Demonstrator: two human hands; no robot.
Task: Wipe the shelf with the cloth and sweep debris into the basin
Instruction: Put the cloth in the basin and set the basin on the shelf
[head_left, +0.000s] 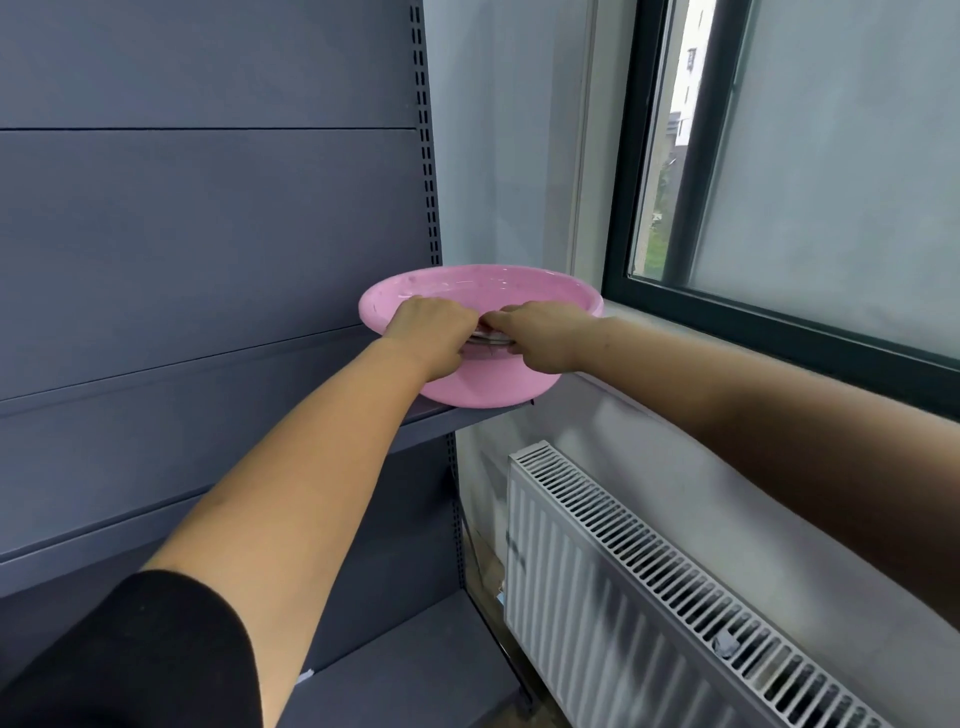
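A pink plastic basin (483, 283) stands at the right end of a dark grey metal shelf (218, 384), its side overhanging the shelf's end. My left hand (428, 332) and my right hand (540, 335) are both closed in front of the basin's near rim, knuckles close together. Between them a small strip of grey cloth (491, 340) shows, gripped by both fists; most of it is hidden by the fingers. No debris can be seen on the shelf from here.
A slotted upright (427, 156) runs up the shelf unit's right edge. Lower shelves (405, 654) sit below. To the right are a window sill (691, 332), a dark window frame and a white radiator (649, 587) under it.
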